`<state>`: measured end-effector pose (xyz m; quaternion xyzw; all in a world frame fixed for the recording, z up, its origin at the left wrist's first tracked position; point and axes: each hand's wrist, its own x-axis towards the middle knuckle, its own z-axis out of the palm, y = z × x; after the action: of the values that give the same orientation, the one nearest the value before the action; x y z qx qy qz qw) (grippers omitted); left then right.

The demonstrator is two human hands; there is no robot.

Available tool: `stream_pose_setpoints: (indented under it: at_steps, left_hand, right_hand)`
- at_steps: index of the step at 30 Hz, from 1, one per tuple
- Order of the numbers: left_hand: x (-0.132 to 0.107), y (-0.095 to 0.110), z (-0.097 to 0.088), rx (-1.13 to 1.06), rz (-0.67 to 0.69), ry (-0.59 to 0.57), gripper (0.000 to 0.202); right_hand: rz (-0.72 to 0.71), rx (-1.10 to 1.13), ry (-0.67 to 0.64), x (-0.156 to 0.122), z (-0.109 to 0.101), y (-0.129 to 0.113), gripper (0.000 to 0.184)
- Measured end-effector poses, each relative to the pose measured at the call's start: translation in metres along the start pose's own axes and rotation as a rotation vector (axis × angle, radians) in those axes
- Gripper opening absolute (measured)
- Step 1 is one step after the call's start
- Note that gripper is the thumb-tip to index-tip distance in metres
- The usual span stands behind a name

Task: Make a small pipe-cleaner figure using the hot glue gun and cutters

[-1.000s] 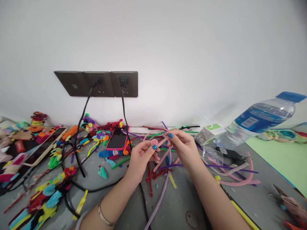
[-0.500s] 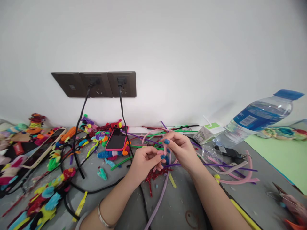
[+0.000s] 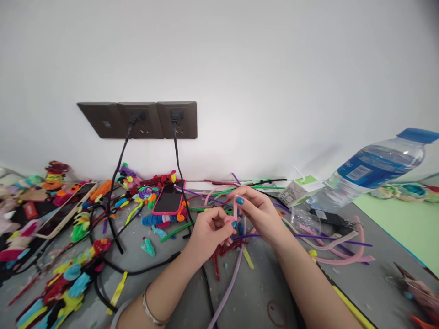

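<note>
Pipe cleaner [image 3: 235,210] (pink, slanted earlier) now stands upright, left hand [image 3: 208,233] pinching it below, right hand [image 3: 263,214] above.

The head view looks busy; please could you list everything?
Held strip: one, pink, centre
Loose strips: many, mixed, centre, right
Fuzzy figures: several, multicoloured, left
Phone: one, pink case, centre left
Framed device: one, pale, left
Wall: one, white, behind
Wall plates: three, brown, upper left
Cables: several, black, left
Bottle: one, clear, right
Carton: one, white and green, right
Ringed item: one, black, right
Sheet: one, green, right
Blurred item: one, pinkish, lower right
Table: one, grey, below
Bracelet: one, silver, left wrist
Left hand, right hand: two, blue nails, centre
</note>
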<state>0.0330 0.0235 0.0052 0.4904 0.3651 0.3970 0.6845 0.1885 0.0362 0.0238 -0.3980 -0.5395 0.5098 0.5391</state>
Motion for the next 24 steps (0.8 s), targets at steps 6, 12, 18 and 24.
stream_pose_setpoints:
  at_steps: [6,12,18,24]
  left_hand:
    - [0.0006,0.0024,-0.0019,-0.021,0.074,0.117,0.040]
    - [-0.0017,0.0025,0.0000,0.011,0.049,0.070,0.041]
    - [-0.0027,0.0045,0.0006,0.068,0.051,0.049,0.036]
    - [-0.0017,0.0025,0.0011,0.051,0.010,0.028,0.031]
  right_hand:
    - [0.055,0.041,-0.108,-0.0014,0.0021,-0.0009,0.022]
    - [0.070,0.005,-0.115,-0.0006,0.0030,-0.0055,0.026]
    - [0.069,-0.008,-0.123,-0.0025,0.0037,-0.0067,0.020]
    - [0.092,0.033,-0.268,-0.0051,0.0047,-0.0072,0.020]
